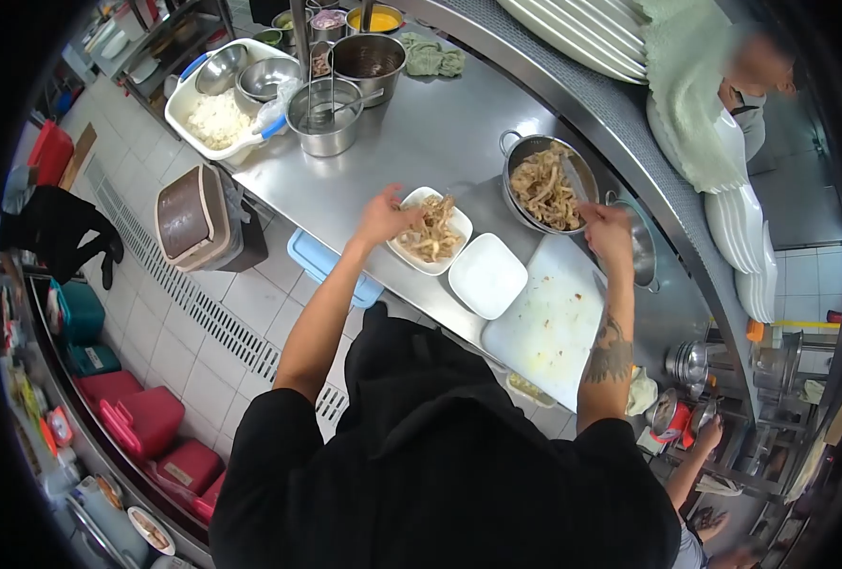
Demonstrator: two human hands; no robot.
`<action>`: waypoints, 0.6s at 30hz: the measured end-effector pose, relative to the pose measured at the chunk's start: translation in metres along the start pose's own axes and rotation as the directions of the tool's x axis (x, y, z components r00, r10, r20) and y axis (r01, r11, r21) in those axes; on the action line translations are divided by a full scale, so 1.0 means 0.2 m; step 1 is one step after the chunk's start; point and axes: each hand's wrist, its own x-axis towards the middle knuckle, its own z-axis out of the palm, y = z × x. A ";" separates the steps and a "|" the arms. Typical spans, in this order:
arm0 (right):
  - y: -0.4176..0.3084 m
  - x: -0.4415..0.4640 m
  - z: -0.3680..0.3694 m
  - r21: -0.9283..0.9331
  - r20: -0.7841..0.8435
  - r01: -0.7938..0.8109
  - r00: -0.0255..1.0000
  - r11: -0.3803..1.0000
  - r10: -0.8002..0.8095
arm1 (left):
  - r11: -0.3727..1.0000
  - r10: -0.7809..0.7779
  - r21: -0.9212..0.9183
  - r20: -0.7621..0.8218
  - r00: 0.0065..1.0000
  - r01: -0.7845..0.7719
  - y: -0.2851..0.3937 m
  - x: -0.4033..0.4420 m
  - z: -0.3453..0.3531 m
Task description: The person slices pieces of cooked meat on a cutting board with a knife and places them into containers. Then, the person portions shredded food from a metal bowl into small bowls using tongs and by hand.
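Observation:
A square white bowl (458,226) near the table's front edge holds a heap of brownish, strip-like food (430,230). My left hand (389,218) is at this bowl's left side, fingers spread over the rim and the food's edge. To the right, a metal pot (513,192) contains more of the same strips (544,187). My right hand (611,232) is closed at the pot's right rim around a flat, pale utensil (573,178) that reaches into the food; its exact kind is unclear. A second square white bowl (488,276) sits beside the first, with nothing in it.
A white cutting board (544,327) with crumbs lies at the right. Metal pots (328,142) and a white tub (179,109) stand at the far left, a lidded bin (193,216) below. Stacked plates (592,33) line the shelf. Another person's hand (712,434) is at lower right.

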 end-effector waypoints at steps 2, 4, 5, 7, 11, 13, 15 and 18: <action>-0.08 -0.12 -0.05 0.080 0.013 0.000 1.000 0.997 -0.001 | 0.999 -0.012 -0.046 -0.034 0.999 0.010 -0.03 -0.02 -0.02; -0.18 -0.25 -0.10 0.164 0.031 -0.004 1.000 0.986 -0.001 | 0.987 -0.046 -0.157 -0.134 0.990 0.025 -0.08 -0.01 -0.05; -0.24 -0.32 -0.12 0.139 0.015 0.005 1.000 0.990 -0.007 | 0.988 -0.060 -0.151 -0.137 0.989 0.039 -0.08 -0.03 -0.08; -0.33 -0.44 -0.16 0.112 0.014 0.008 1.000 0.994 -0.010 | 0.952 -0.126 -0.283 -0.018 0.992 0.116 -0.05 -0.08 -0.15; -0.44 -0.61 -0.21 0.207 0.042 0.013 0.999 0.978 -0.022 | 0.932 -0.021 -0.361 -0.006 1.000 0.018 -0.15 -0.10 -0.17; -0.45 -0.67 -0.23 0.226 0.087 0.024 0.995 0.974 -0.045 | 0.927 0.036 -0.375 0.066 0.997 -0.009 -0.11 -0.13 -0.20; -0.43 -0.70 -0.20 0.253 0.165 0.015 0.985 0.967 -0.058 | 0.945 0.035 -0.327 0.072 0.997 -0.010 -0.06 -0.16 -0.21; -0.44 -0.70 -0.09 0.238 0.341 -0.016 0.938 0.971 -0.068 | 0.971 0.061 -0.234 0.075 0.995 -0.042 -0.02 -0.19 -0.22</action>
